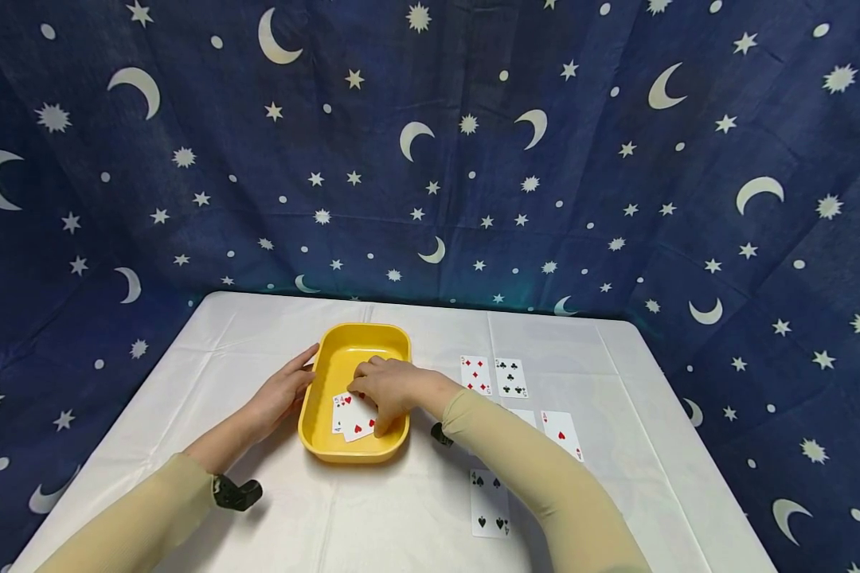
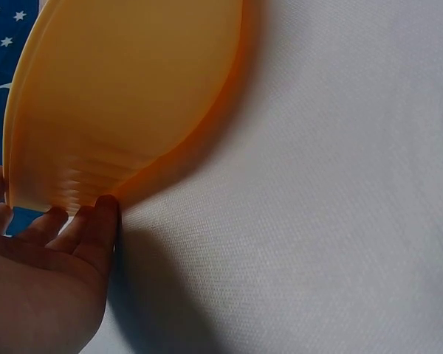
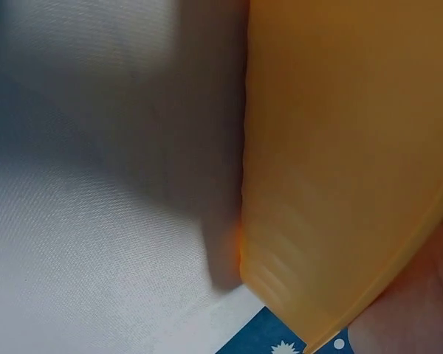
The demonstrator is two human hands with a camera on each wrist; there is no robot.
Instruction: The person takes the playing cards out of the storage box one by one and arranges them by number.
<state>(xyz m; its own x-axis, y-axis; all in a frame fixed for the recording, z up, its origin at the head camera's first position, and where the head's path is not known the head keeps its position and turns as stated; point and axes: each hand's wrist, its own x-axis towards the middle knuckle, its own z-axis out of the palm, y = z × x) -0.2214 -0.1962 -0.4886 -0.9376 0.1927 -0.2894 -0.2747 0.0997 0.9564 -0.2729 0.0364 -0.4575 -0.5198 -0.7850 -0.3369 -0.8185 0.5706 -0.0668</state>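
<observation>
A yellow tray [image 1: 354, 457] lies on the white table. In it are a playing card with red hearts [image 1: 357, 415] and, partly beneath that, a card with black marks [image 1: 337, 415]. My right hand [image 1: 392, 390] reaches over the tray's right wall and grips the heart card, fingers at its upper edge and thumb at its right side. My left hand [image 1: 281, 396] rests against the outside of the tray's left wall. The left wrist view shows its fingers [image 2: 96, 236] extended against the tray wall. In the right wrist view the tray's side [image 3: 340, 162] hides the cards.
Right of the tray lie a five of diamonds [image 1: 476, 375], a five of clubs [image 1: 511, 378], an ace of hearts [image 1: 562, 434] and a four of spades [image 1: 489, 503]. Another card [image 1: 525, 416] is mostly hidden by my right sleeve. A dark star-patterned curtain [image 1: 430, 159] hangs behind the table.
</observation>
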